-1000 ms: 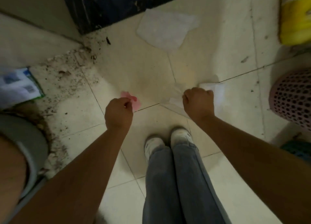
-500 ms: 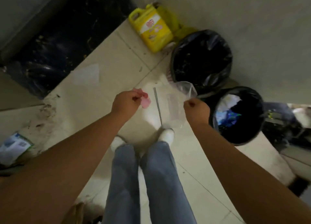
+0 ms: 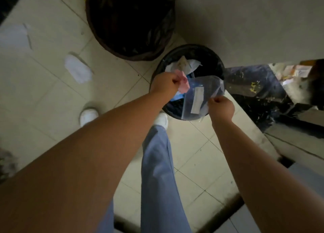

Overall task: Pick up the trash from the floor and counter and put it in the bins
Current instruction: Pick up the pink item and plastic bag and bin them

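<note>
Both hands have swung from the floor to over the small bin (image 3: 212, 56): the left hand (image 3: 164, 83) pinches pink scrap (image 3: 236, 82), the right hand (image 3: 221, 107) grips a clear bag (image 3: 198, 97) (only release remains, I judge).

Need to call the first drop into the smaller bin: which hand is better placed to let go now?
Left, probably. The left hand holds the pink scrap directly over the smaller bin. The right hand pinches the clear plastic bag at the bin's near rim, and part of the bag overhangs the floor.
</note>
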Demonstrator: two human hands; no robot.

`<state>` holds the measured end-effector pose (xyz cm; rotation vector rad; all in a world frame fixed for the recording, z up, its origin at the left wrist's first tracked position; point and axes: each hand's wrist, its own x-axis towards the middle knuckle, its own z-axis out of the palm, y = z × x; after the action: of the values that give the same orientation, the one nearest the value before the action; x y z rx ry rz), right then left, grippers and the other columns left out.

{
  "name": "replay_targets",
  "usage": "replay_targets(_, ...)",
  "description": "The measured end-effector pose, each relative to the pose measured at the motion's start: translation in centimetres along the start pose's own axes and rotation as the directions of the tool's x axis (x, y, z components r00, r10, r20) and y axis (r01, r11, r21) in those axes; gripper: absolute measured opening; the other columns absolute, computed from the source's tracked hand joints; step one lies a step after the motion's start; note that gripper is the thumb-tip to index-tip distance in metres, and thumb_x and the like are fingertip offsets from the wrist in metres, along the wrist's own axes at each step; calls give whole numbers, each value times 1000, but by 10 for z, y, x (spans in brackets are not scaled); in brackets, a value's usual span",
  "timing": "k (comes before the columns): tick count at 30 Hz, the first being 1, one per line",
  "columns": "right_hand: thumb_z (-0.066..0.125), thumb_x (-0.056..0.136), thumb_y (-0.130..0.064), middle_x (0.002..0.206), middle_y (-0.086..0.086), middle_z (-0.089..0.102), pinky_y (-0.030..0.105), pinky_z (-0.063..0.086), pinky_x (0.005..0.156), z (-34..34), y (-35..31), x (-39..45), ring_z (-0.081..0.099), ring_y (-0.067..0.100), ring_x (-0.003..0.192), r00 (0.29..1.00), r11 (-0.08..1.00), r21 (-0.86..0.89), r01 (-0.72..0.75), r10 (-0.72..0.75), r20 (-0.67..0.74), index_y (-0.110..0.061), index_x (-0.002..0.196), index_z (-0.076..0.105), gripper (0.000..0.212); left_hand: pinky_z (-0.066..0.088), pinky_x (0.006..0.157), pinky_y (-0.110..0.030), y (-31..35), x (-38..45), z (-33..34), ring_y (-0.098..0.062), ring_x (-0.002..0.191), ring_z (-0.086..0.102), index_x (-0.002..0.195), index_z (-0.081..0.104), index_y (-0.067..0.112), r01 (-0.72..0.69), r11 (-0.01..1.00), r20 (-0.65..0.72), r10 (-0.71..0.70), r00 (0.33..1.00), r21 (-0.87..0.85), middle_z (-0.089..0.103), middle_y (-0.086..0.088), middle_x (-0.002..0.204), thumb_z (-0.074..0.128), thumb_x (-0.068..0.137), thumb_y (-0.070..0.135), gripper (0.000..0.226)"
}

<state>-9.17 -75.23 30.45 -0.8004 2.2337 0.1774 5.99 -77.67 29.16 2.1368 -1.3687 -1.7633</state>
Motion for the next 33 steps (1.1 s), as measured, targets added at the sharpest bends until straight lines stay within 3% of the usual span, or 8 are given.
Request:
replay_targets(2,45,92,-10,59,6,44,30,37,66,-3,11,15,46,25,74,998,1000,6,24,-24,53,-7,59,48,34,43,99,-34,5,11,27,-33,122,53,129,55,6,23,995,39,-27,999,98,56,-19,134,46,98,19,35)
replay_targets(4,49,93,-16,76,11,53,32,38,72,-1,19,22,48,25,79,989,998,38,50,-54,141,2,88,63,24,44,98,-38,2,18,44,-34,121,52,129,51,2,56,972,65,-73,995,227,55,-21,132,44,99,22,37)
replay_targets(7,47,95,-19,108,24,61,41,46,90,2,27,23,57,37,100,964,995,17,101,-102,246,3,121,56,35,44,97,-41,-12,15,53,-35,121,51,127,48,3,106,910,38,-132,991,400,53,-21,132,43,98,19,34)
replay_targets(13,42,97,-22,137,21,52,37,43,98,21,19,6,49,37,123,911,927,-178,330,-263,317,-4,136,44,43,27,115,-39,-42,-22,13,-27,143,24,145,31,12,62,775,6,-85,996,629,29,-10,155,40,99,21,48)
replay_targets(19,32,98,-41,161,7,7,48,9,120,54,-42,-50,3,32,148,764,657,-394,643,-518,385,-16,150,12,61,15,120,-43,-88,-69,-73,-23,149,6,148,25,19,128,653,-183,15,983,747,15,-1,161,35,100,27,50)
replay_targets(25,28,98,-45,162,2,-2,49,-2,120,97,-134,-124,-7,29,148,568,371,-467,803,-714,409,-21,150,6,62,5,121,-47,-168,-92,-182,-24,150,-1,150,18,27,326,669,-396,-51,917,668,7,1,162,32,100,33,52)
replay_targets(28,26,98,-46,162,1,-3,48,-3,120,142,-183,-152,-7,28,148,578,342,-518,784,-707,408,-22,150,5,61,2,121,-47,-225,-94,-242,-24,150,-3,150,16,27,409,681,-452,-127,883,607,5,2,162,30,101,33,51)
replay_targets(33,23,99,-45,162,2,-4,46,-2,121,239,-257,-194,-8,26,149,699,427,-584,691,-602,386,-21,151,2,60,2,121,-47,-317,-67,-344,-24,150,-4,151,14,25,407,732,-411,-190,892,547,3,2,162,28,102,33,52)
